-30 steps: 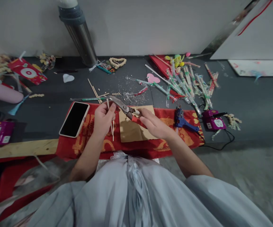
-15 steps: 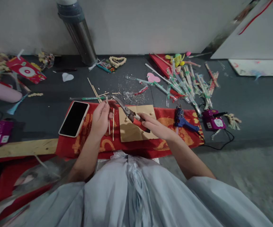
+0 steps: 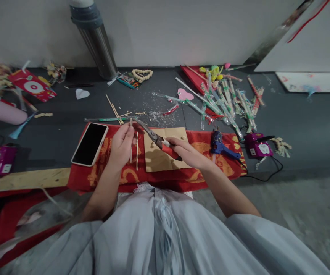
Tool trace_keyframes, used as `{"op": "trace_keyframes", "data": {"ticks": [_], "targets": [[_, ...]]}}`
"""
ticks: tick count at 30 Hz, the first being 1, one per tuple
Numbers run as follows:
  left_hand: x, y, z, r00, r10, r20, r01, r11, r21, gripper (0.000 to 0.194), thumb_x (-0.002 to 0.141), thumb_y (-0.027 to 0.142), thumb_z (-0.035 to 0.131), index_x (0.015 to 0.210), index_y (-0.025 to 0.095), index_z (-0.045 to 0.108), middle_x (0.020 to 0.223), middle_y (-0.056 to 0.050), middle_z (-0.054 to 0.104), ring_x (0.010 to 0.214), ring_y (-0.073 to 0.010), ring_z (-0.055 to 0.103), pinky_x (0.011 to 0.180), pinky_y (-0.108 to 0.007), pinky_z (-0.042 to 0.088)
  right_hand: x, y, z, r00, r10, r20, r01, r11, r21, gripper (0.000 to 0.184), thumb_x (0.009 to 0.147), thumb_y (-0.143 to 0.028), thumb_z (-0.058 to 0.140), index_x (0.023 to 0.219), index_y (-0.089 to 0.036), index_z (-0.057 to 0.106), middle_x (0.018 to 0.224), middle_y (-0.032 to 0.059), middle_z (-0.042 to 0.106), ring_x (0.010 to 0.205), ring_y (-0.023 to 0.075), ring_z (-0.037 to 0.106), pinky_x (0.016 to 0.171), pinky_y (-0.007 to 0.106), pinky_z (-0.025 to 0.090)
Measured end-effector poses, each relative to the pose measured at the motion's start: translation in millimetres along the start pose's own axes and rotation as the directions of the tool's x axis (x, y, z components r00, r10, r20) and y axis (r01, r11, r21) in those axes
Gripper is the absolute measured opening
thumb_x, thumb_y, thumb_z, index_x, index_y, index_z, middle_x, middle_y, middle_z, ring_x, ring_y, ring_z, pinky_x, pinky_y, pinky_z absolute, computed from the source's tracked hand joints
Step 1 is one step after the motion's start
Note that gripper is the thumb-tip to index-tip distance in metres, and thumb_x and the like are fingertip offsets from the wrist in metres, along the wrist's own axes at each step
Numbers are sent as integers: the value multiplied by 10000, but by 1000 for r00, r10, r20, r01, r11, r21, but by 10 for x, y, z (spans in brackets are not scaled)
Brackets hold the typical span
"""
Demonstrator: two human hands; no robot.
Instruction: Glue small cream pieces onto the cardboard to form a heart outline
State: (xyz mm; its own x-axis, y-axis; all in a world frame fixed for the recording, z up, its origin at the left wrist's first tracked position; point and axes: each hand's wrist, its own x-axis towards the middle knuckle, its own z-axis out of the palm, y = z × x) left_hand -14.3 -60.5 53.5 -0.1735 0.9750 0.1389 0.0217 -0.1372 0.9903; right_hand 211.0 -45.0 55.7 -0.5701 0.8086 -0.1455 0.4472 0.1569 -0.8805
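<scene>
My left hand (image 3: 122,144) is closed on a thin pale stick (image 3: 131,152), held upright with its top poking above the thumb. Wrapped round the orange handles of a pair of pruning shears (image 3: 159,140) is my right hand (image 3: 185,151). The shears' blades point up and left, their tip close to the top of the stick; whether they touch it I cannot tell. Beneath the shears lies a folded sheet of brown paper (image 3: 156,162) on a red patterned towel (image 3: 199,179). Another thin stick (image 3: 137,160) rests beside my left hand.
A phone (image 3: 90,144) lies left on the towel, a blue glue gun (image 3: 222,147) right. Behind are wrapped sticks (image 3: 229,97), loose sticks (image 3: 113,109) and white crumbs (image 3: 160,117). A steel thermos (image 3: 99,46) stands by the wall. A purple box (image 3: 258,147) sits at right.
The shears' tip has shifted slightly left and down, nearer the stick. The stick and my left hand have moved very little. Both grips stay the same.
</scene>
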Motion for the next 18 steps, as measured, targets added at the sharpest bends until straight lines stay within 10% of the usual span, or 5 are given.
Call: {"op": "trace_keyframes", "data": {"ticks": [10,18], "targets": [[-16,55,-11,997,47,-65,-36,986,163,375,891,568,534,842,199,580,591,67,313,435,-52,301,400,-196,232,-48,-107,-72,981,113,155,-115,993,7,472,885,-360,390,1287,-128,475,1336,146,553,1251,268,506,1097,444,379],[-2,50,-92,992,67,106,-107,888,447,199,885,248,430,855,191,618,613,43,435,669,-131,535,727,-254,465,-42,-110,-97,975,17,221,-8,999,-41,463,905,-402,400,1272,-150,529,1279,131,608,1220,272,547,1084,456,411]]}}
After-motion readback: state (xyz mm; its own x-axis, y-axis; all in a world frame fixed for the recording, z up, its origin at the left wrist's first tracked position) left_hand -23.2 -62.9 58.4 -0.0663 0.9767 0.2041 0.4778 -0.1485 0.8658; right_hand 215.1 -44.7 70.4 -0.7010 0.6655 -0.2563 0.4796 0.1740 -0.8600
